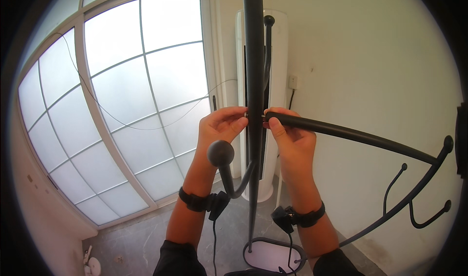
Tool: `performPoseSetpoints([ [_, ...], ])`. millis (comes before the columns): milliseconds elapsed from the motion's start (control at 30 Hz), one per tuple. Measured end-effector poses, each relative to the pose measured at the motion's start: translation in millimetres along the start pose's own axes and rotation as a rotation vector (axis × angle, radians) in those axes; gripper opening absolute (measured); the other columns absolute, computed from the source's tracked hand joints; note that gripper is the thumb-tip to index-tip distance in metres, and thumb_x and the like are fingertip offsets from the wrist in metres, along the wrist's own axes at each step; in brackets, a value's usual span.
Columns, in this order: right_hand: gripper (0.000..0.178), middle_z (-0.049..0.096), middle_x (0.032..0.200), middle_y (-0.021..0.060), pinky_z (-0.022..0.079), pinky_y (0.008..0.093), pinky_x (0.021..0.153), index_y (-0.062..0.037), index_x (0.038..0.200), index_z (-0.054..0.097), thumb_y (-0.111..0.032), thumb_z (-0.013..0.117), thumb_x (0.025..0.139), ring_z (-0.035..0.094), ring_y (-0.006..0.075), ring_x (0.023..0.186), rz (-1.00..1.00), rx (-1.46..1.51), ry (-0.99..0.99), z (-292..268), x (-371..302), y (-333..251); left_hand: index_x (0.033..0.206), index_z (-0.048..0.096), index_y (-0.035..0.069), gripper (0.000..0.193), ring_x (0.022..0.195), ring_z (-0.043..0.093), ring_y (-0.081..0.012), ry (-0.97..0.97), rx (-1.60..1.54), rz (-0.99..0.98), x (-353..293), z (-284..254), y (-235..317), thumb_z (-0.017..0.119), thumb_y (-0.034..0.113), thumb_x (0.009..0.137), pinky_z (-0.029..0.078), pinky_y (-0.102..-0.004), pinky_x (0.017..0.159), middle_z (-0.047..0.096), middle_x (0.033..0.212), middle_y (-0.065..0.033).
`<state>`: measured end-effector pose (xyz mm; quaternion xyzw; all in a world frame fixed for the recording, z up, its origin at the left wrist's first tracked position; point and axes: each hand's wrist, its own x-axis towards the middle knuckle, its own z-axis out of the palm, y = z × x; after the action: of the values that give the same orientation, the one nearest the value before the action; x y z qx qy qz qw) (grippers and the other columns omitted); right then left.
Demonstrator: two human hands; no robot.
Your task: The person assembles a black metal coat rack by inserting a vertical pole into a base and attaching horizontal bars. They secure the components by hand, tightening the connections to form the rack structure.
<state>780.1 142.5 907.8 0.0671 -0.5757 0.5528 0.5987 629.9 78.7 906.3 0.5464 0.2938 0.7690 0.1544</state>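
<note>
A dark upright pole point(253, 57) of a coat rack stands in front of me. To its left, my left hand point(219, 125) is closed in a pinch against the pole, on a small metal piece whose kind I cannot make out. On the other side my right hand point(297, 139) grips the near end of a black crossbar point(360, 138), close beside the pole. A bit of metal shows between bar and pole. The bar's far end meets a second, curved black pole point(409, 195). A ball-tipped hook point(220, 153) juts out below my left hand.
An oval base tray point(268, 256) lies at the poles' foot. Further small hooks point(431, 220) stick out at the right. Behind stand a tall white floor unit point(280, 42) and a frosted glass door point(122, 42). A socket point(292, 82) is on the wall.
</note>
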Motion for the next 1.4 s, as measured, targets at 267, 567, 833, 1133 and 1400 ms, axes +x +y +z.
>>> performPoseSetpoints([
  [267,0.023,0.066,0.107,0.0134,0.051,0.0344,0.094,0.0061,0.113,0.06,-0.004,0.063,0.093,0.064,0.0205,0.099,-0.015,0.0,-0.002,-0.3,-0.1,-0.3,0.105,0.067,-0.007,0.02,0.089,0.068,-0.0196,0.002,0.1,0.021,-0.7,2.0,3.8,0.066,-0.006,0.086,0.057,-0.0289,0.083,0.07,0.099,-0.0163],
  [567,0.023,0.067,0.104,0.0118,0.052,0.0267,0.087,0.0055,0.112,0.062,0.001,0.065,0.09,0.065,0.0159,0.095,-0.023,0.025,-0.017,-3.5,3.1,2.2,0.11,0.066,-0.007,0.022,0.088,0.066,-0.0195,0.017,0.161,0.019,-6.1,9.6,13.5,0.063,-0.005,0.088,0.054,-0.0298,0.084,0.07,0.099,-0.0159],
  [833,0.023,0.067,0.104,0.0109,0.051,0.0237,0.083,0.0047,0.112,0.063,0.0,0.065,0.09,0.064,0.0144,0.095,-0.014,0.023,-0.028,-0.8,2.7,-0.5,0.113,0.064,-0.007,0.022,0.095,0.064,-0.0167,0.015,0.226,0.154,-9.3,15.3,7.6,0.06,0.003,0.094,0.054,-0.0258,0.083,0.065,0.11,-0.0139],
  [1133,0.023,0.065,0.108,0.0103,0.052,0.0263,0.089,0.0041,0.112,0.063,0.004,0.064,0.089,0.064,0.015,0.096,0.005,0.034,-0.016,2.9,1.6,2.9,0.118,0.059,-0.009,0.028,0.095,0.066,-0.0187,0.031,-0.064,0.014,-11.1,22.0,-1.5,0.052,0.011,0.1,0.057,-0.0315,0.083,0.067,0.106,-0.0153],
  [1400,0.023,0.067,0.105,0.0133,0.053,0.0258,0.086,0.0053,0.11,0.063,0.004,0.066,0.088,0.065,0.0158,0.094,-0.044,-0.022,0.025,7.6,-0.7,0.9,0.115,0.061,-0.008,0.026,0.089,0.067,-0.0185,-0.01,-0.075,0.028,-6.7,12.9,-9.9,0.056,0.011,0.098,0.056,-0.03,0.081,0.068,0.1,-0.0131],
])
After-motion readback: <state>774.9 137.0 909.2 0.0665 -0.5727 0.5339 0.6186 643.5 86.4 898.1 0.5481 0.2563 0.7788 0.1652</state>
